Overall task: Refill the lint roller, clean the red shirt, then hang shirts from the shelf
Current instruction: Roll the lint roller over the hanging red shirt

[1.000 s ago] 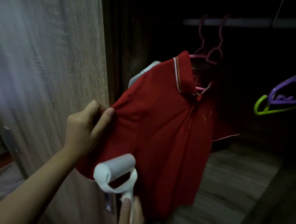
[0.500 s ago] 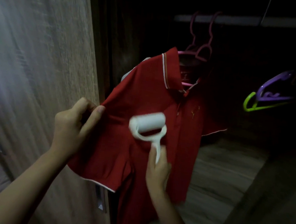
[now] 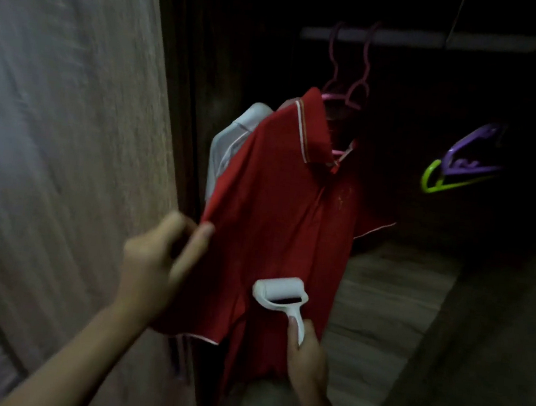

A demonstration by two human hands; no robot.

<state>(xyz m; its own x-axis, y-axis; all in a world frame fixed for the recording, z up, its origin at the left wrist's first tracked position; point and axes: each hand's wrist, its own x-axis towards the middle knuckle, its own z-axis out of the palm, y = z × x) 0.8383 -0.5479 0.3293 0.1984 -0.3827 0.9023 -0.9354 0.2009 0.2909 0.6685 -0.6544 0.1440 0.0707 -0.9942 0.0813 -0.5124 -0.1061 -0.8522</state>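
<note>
A red polo shirt (image 3: pixel 279 210) hangs on a pink hanger (image 3: pixel 347 92) from the rail (image 3: pixel 409 39) inside a dark wardrobe. My left hand (image 3: pixel 158 257) pinches the shirt's left sleeve edge and pulls it out to the side. My right hand (image 3: pixel 306 359) grips the handle of a white lint roller (image 3: pixel 279 290). The roller's head lies against the lower front of the shirt. A white garment (image 3: pixel 233 139) hangs just behind the red shirt.
The wooden wardrobe door (image 3: pixel 70 116) stands open at the left, close to my left arm. A purple hanger (image 3: pixel 470 154) and a green hanger (image 3: pixel 444 185) hang at the right. A wooden shelf floor (image 3: pixel 382 297) lies below the shirt.
The lint roller has gone up to the chest and come back down to the lower front of the shirt. My left hand keeps its hold on the sleeve.
</note>
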